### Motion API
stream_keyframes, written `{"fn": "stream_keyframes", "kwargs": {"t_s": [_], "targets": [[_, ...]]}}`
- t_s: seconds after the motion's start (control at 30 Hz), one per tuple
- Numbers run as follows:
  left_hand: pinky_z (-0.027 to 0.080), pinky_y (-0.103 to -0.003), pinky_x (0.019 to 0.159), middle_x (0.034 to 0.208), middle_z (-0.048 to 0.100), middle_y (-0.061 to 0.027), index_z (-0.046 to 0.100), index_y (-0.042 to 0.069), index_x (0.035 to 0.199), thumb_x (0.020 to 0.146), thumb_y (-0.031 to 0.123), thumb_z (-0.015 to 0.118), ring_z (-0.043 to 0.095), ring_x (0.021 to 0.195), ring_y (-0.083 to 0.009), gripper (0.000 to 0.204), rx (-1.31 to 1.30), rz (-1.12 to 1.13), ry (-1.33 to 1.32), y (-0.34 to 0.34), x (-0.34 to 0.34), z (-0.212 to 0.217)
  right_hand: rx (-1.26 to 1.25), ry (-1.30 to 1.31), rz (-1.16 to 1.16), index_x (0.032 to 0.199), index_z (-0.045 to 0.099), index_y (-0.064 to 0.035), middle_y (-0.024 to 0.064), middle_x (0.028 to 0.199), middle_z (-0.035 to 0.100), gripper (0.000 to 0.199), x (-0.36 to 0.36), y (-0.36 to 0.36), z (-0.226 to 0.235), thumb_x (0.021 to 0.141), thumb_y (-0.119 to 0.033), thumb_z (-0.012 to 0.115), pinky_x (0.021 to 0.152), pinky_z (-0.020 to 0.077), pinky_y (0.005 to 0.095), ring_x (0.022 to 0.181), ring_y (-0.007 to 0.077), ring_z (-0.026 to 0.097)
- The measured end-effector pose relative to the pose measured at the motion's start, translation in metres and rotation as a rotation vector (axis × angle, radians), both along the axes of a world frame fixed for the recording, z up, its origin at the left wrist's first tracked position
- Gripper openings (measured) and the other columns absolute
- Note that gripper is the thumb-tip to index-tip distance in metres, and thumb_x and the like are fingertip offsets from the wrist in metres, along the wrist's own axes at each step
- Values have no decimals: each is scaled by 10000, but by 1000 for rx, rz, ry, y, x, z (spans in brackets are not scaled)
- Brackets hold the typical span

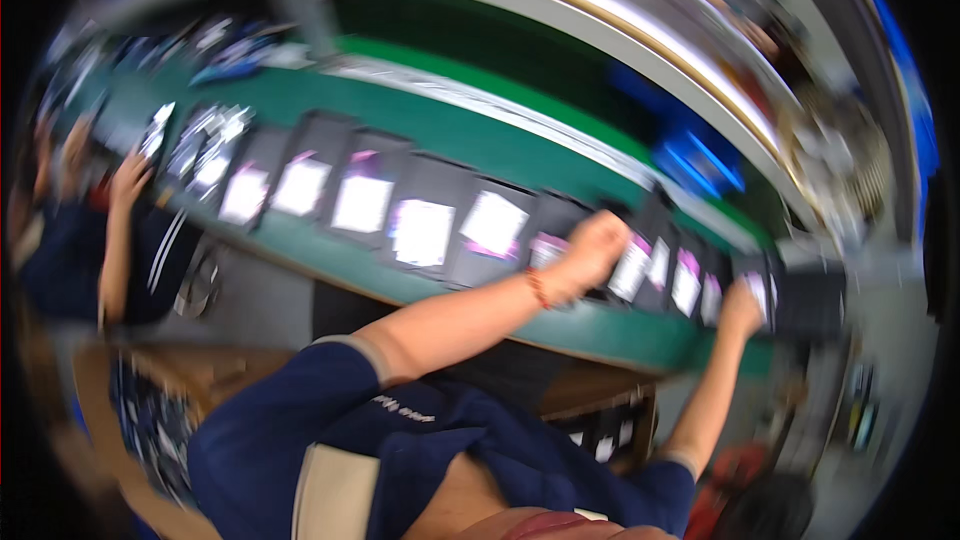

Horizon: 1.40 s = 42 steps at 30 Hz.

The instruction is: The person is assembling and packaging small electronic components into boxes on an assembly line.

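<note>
A row of flat black cases (418,190), each with a white and pink slip (422,232) on it, runs along the green bench. My left hand (598,245) is closed above the row, right of the middle. Its fingers are bent over beside a dark case, and what they hold, if anything, is hidden. Farther right, my right hand (742,308) reaches the end of the row. It touches or nearly touches a white and pink slip (757,290) on a dark case; blur hides its finger shape.
At the left, a co-worker's hand (128,178) is near shiny silver packets (212,140). A lit shelf rail (600,25) crosses above the bench. A blue bin (700,162) sits behind the row. Open cartons (165,420) with packed items stand below the bench edge.
</note>
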State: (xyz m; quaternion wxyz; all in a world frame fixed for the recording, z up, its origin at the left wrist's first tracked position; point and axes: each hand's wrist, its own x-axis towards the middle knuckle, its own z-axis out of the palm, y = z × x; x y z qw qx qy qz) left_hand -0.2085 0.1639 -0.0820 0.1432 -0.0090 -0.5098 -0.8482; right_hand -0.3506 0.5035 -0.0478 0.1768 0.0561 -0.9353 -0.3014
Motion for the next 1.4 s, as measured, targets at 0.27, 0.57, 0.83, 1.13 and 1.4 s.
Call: {"fn": "stream_keyframes", "kwargs": {"t_s": [0.27, 0.57, 0.83, 1.13, 1.4], "targets": [[405, -211, 677, 763, 496, 54, 524, 84, 866, 978, 181, 488, 455, 741, -28, 152, 170, -146, -106, 5, 11, 24, -92, -47, 64, 1012, 642, -57, 159, 790, 678, 254, -13, 58, -32, 937, -167, 425, 575, 513, 429, 691, 320, 664], [413, -219, 666, 778, 510, 48, 532, 85, 844, 961, 171, 518, 448, 735, -32, 145, 208, -108, -56, -1, 8, 30, -261, -210, 6, 1241, 544, -43, 199, 1097, 640, 384, 16, 30, 4, 870, -130, 501, 799, 496, 435, 980, 359, 621], [426, -238, 740, 851, 540, 46, 568, 99, 918, 947, 195, 551, 499, 811, -53, 102, 198, -80, -175, -48, 16, 12, -117, 63, 78, 788, 616, -65, 121, 817, 630, 155, 42, -72, 25, 780, -218, 643, 664, 504, 413, 791, 293, 634], [457, -250, 774, 872, 575, 21, 534, 89, 933, 991, 199, 480, 544, 802, -64, 136, 356, -192, -143, -31, 20, 33, -805, -101, -96, 1390, 360, -100, 219, 1340, 436, 1010, 41, -17, 2, 604, -588, 766, 1041, 273, 524, 1287, 395, 344], [454, -257, 786, 880, 575, 19, 528, 88, 925, 988, 198, 485, 542, 823, -71, 134, 364, -172, -114, -33, 20, 34, -835, -188, -148, 1424, 331, -89, 207, 1315, 484, 1079, 54, -56, -1, 594, -647, 737, 987, 352, 501, 1225, 374, 422]]}}
